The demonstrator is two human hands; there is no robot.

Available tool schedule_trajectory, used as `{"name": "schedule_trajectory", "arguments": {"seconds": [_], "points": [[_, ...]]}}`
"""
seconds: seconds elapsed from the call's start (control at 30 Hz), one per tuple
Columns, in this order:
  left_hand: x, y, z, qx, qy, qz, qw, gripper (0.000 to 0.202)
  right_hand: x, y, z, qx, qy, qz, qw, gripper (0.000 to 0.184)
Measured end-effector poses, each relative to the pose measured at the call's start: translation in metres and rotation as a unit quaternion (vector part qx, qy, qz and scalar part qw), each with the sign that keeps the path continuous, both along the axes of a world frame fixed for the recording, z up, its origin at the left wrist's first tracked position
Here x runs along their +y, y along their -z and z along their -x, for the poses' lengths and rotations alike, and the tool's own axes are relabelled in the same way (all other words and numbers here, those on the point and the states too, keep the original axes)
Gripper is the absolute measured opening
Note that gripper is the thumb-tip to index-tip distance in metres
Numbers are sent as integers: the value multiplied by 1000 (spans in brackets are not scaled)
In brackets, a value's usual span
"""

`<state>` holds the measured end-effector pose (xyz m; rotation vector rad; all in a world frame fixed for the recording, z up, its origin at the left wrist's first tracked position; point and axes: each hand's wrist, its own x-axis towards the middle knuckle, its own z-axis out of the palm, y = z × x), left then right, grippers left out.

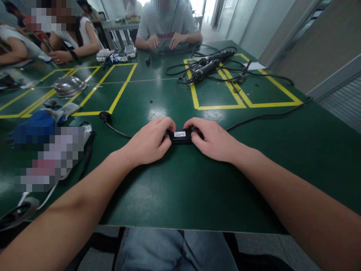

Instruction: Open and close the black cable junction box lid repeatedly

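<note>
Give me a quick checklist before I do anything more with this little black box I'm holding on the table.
1. Grip: left hand and right hand pinch opposite ends of the black box: ok.
2. Support: box rests on the green table, white label up: ok.
3. Label text readable: cannot tell, too small.
4. Right cable lies flat, apart from the tangled cables farther off: ok.
5. Left cable joined to the box: cannot tell, hidden behind the left hand.

Grey wall panels (282,34) rise right of the green table (175,195) with yellow tape lines (220,107); beyond the table's far end, a doorway (208,9) glares with daylight.
</note>
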<state>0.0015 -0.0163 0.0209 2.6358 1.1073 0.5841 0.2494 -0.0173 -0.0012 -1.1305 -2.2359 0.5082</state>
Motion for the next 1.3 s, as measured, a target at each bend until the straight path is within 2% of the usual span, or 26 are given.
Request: {"name": "schedule_trajectory", "arguments": {"seconds": [0.43, 0.8, 1.3], "points": [[-2, -3, 2, 3, 14, 0, 1000, 28, -2, -1, -3, 2, -24, -7, 1000, 29], [-3, -4, 1, 14, 20, -5, 1000, 29, -3, -1, -2, -15, -17, -17, 1000, 35], [-3, -5, 0, 16, 19, 2, 1000, 26, -3, -3, -3, -11, -21, -7, 1000, 28]]}}
